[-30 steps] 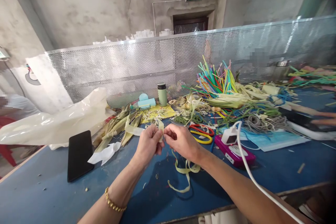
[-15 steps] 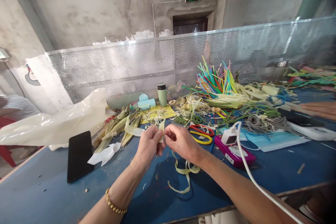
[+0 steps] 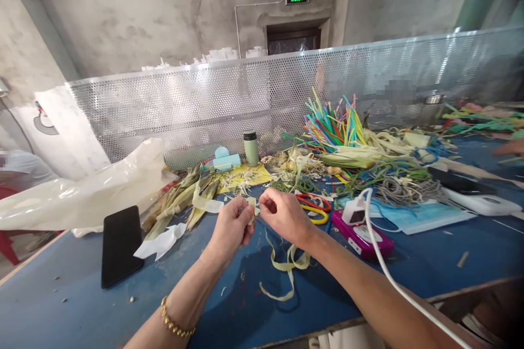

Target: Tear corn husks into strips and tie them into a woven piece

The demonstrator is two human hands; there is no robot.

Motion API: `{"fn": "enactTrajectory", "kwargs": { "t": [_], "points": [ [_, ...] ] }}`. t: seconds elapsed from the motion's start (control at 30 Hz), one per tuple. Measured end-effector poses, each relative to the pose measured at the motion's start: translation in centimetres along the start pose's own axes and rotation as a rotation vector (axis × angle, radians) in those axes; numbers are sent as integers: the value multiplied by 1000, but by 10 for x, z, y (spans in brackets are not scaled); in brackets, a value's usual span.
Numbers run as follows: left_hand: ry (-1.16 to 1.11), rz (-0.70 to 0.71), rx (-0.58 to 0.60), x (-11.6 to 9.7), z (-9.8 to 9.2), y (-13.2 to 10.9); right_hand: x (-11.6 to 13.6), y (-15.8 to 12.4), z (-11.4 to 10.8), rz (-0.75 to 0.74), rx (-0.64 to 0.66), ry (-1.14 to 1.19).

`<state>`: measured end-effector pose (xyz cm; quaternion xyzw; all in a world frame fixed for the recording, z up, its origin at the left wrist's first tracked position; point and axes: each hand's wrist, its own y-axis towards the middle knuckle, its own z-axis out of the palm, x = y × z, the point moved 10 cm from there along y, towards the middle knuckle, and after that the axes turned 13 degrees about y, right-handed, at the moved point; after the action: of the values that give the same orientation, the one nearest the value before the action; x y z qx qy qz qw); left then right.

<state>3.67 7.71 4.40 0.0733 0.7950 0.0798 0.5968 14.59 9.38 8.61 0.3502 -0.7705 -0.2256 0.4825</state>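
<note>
My left hand (image 3: 231, 229) is closed, its thumb and fingers pinching a pale husk strip (image 3: 252, 205). A longer pale strip (image 3: 208, 205) reaches out to the left just behind that hand. My right hand (image 3: 286, 218) is close beside it, thumb and forefinger pressed together near the strip's edge; whatever may be between them is too small to make out. Below the right hand, curled husk ribbons (image 3: 289, 266) lie on the blue table (image 3: 229, 311). Scissors with red and yellow handles (image 3: 315, 214) rest just behind the right wrist.
A black phone (image 3: 121, 245) and white scrap (image 3: 161, 241) lie left. On the right are a purple power bank (image 3: 362, 240) with a white cable (image 3: 379, 262) and a blue mask (image 3: 426, 219). Behind stand a green bottle (image 3: 251, 150), colourful stems (image 3: 333, 122) and a perforated metal screen (image 3: 184, 112).
My right hand has drawn slightly away from the left, and less of the strip sticks up above the left fingers. A co-worker's hand at the far right has moved back out of view partly.
</note>
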Motion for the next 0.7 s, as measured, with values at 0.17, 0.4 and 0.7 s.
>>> {"fn": "enactTrajectory", "kwargs": {
  "t": [0.17, 0.4, 0.7],
  "points": [
    [12, -5, 34, -1, 1, 0, -11, 5, -12, 117, -25, 23],
    [-7, -12, 94, 1, 4, 0, -25, 10, -29, 220, -82, 70],
    [-266, 7, 115, -20, -26, -2, -89, 8, -66, 571, -319, 130]
  ]
}}
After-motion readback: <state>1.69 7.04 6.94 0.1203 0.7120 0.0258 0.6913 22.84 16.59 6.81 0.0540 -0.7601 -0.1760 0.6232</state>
